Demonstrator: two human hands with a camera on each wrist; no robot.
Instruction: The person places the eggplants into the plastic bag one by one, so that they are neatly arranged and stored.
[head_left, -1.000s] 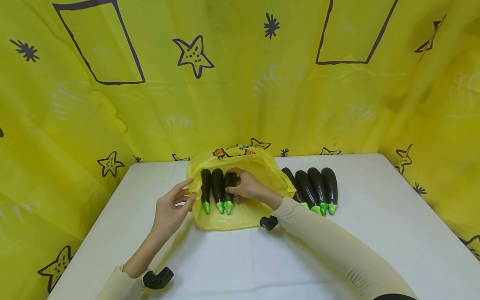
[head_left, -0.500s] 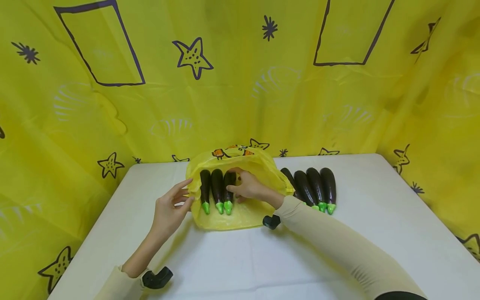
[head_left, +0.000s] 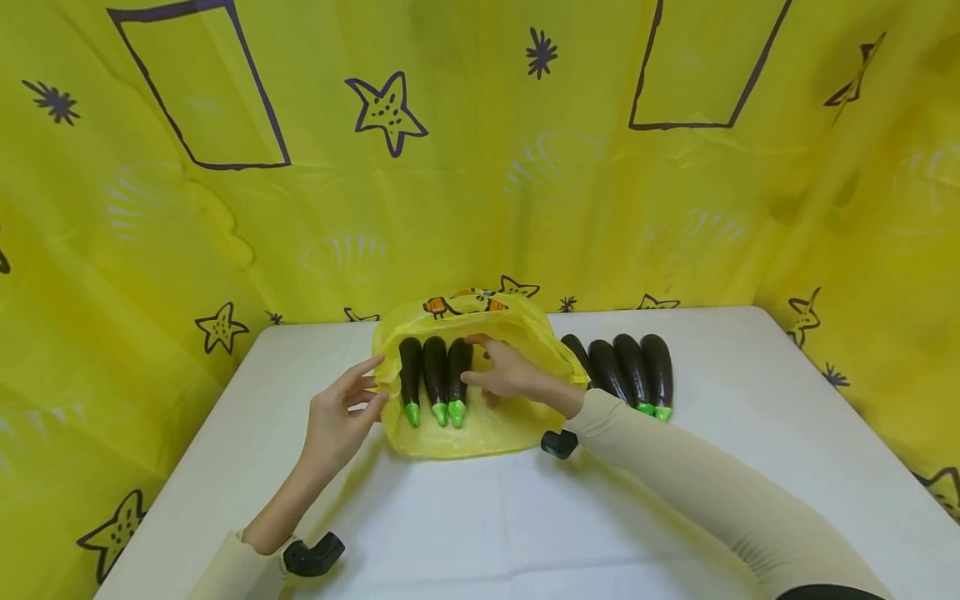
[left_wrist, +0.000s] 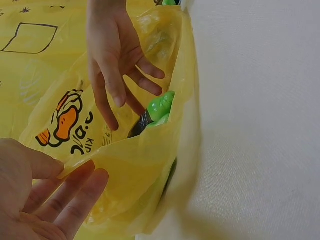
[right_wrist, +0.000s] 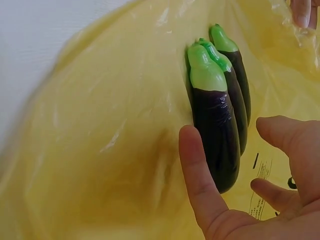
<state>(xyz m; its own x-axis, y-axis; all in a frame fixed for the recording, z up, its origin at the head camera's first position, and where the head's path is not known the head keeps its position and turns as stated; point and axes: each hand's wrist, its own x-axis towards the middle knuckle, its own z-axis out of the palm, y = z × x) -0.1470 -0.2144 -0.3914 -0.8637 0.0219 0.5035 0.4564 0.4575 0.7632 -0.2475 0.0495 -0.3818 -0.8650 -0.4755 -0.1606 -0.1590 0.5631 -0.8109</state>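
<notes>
Three dark purple eggplants with green stem ends lie side by side inside a yellow plastic bag, the rightmost eggplant nearest my right hand. My left hand pinches the bag's left edge between thumb and fingers, holding the mouth apart. My right hand is inside the bag, just right of that eggplant. In the right wrist view its fingers are spread around the eggplant without gripping it. The left wrist view hides most of the eggplants behind the bag's film.
Several more eggplants lie in a row on the white table, right of the bag and partly behind the right forearm. A yellow curtain with drawn starfish encloses the table's back and sides.
My right hand has let go of the rightmost eggplant and drawn slightly to the right. The eggplants stay in place in the bag. My left hand keeps its hold on the edge.
</notes>
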